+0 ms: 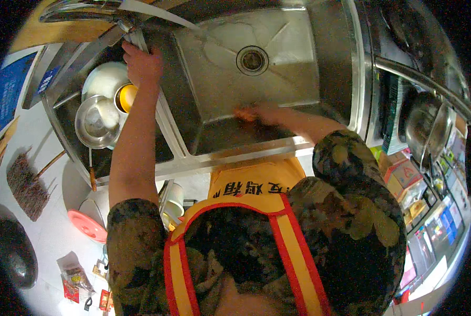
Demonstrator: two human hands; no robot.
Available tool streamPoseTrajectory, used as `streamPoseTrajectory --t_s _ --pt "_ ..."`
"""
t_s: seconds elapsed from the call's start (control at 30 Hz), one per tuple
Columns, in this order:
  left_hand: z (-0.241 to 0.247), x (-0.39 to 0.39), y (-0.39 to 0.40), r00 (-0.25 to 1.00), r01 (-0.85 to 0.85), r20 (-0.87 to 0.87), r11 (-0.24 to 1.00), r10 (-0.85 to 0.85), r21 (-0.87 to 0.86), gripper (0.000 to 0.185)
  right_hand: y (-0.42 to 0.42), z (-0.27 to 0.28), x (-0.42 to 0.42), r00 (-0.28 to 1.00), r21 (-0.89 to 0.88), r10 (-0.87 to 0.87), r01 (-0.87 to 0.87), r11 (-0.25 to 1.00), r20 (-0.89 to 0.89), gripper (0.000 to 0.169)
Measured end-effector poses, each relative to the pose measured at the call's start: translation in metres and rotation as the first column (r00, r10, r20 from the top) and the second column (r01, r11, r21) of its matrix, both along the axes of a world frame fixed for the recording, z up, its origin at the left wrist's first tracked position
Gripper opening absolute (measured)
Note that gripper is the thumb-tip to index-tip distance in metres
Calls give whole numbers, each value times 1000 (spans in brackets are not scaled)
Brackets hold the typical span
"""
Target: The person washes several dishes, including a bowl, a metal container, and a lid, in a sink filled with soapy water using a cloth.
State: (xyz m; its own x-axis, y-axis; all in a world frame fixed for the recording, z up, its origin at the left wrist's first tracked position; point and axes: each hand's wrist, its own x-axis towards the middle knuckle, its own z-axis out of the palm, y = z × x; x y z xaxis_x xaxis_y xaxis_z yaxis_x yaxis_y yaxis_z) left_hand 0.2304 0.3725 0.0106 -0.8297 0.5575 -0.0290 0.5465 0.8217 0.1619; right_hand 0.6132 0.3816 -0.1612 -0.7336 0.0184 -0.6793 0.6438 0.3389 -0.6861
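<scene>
My left hand [145, 65] is at the metal divider [171, 126] between two stainless steel sink basins, close to the tap [127, 25]. Its fingers rest against the top of the divider, and the palm side is hidden. Inside the right basin [223, 75], my right hand [255, 113] is blurred near the front wall, low over the basin; whether it holds anything is unclear. The drain [252, 60] shows beyond it. Under my left forearm, the left basin holds a metal bowl [89, 128], a larger pale bowl [101, 73] and a cup with a yellow inside [128, 98].
A wooden-handled utensil [93, 177] hangs over the left basin's front edge. On the floor at left are a broom head [28, 185] and a pink plastic lid or basin [87, 226]. A metal pan [423, 118] and a cardboard box [403, 175] are at right.
</scene>
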Motion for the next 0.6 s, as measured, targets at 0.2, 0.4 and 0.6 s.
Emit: streamPoseTrajectory --t_s 0.2,0.4,0.6 --pt "-10 -5 -10 999 17 -33 1000 -17 -1 84 104 41 45 854 -91 -477 502 860 209 39" --pt "-14 -6 -7 1000 1 -18 1000 -2 -30 84 36 42 -1 969 319 82 -156 935 234 31" --pt "-23 -12 -8 999 30 -22 999 -29 40 84 -56 -11 -97 880 384 465 -400 832 -92 35"
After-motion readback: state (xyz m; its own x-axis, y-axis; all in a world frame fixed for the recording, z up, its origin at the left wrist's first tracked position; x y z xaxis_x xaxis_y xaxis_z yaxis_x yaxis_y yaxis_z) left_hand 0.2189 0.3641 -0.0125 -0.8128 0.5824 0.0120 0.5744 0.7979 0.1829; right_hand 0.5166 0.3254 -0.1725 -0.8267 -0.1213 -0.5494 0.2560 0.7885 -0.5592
